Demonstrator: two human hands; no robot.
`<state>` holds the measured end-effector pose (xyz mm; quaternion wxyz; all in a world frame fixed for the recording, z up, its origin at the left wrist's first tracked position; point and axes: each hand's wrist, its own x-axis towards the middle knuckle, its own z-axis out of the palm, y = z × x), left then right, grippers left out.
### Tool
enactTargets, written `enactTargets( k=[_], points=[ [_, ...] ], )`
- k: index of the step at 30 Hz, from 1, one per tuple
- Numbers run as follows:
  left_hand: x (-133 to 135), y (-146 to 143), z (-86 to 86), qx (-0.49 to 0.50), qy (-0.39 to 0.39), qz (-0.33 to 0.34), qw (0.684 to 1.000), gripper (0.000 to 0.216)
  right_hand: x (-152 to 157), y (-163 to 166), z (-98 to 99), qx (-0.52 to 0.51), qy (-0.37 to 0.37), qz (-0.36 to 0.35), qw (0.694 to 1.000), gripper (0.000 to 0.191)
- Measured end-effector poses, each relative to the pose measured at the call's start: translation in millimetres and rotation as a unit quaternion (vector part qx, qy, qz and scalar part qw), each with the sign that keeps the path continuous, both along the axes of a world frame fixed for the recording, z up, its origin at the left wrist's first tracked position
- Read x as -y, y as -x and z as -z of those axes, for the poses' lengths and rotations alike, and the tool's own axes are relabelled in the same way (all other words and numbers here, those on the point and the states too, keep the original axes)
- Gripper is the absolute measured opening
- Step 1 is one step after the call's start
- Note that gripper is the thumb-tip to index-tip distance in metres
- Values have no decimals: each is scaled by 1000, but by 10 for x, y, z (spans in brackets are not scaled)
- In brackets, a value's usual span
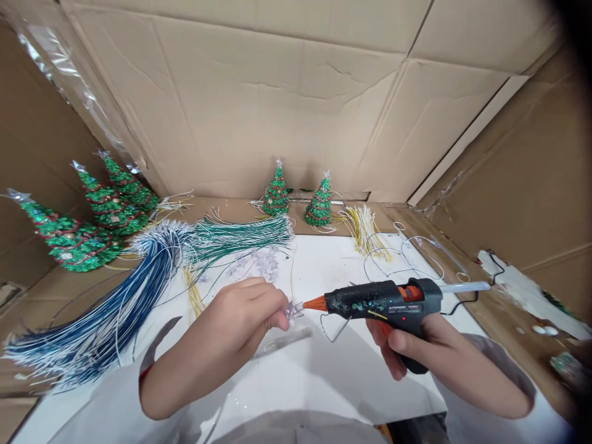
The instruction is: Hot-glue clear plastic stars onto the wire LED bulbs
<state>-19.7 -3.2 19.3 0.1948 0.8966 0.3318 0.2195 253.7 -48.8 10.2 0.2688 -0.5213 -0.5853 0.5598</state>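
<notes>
My right hand [416, 345] is wrapped around the handle of a black and orange hot glue gun [365, 300], with a translucent glue stick [467, 287] sticking out of its back end. The gun's orange nozzle points left. Its tip meets, or nearly meets, a small shiny silvery-lilac star [294, 310], pinched between the thumb and fingers of my left hand [252, 305]. More such stars [259, 264] lie in a loose patch on the white tabletop beyond my left hand. A clear stick-like piece [284, 341] lies beneath my hands.
Bundles of blue wires [134, 296], green wires [240, 237] and yellow-white wires [370, 231] lie around the white board [351, 382]. Several green tinsel trees [78, 240] with star tops stand at left and back. Cardboard walls [277, 111] enclose the space. A loose wire loop [423, 259] lies at right.
</notes>
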Motion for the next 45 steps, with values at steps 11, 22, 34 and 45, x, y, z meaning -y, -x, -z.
enactTargets(
  k=[11, 22, 34, 45],
  points=[
    [26, -11, -32, -26, 33, 37, 998, 26, 54, 10, -167, 128, 33, 64, 989, 38],
    [21, -4, 27, -19, 37, 50, 998, 28, 83, 14, -162, 142, 16, 50, 988, 36],
    [17, -14, 10, -2, 43, 42, 998, 25, 72, -26, -188, 166, -32, 13, 986, 36],
    [12, -26, 17, 11, 28, 26, 999, 22, 170, 76, -183, 158, -55, 88, 982, 36]
  ],
)
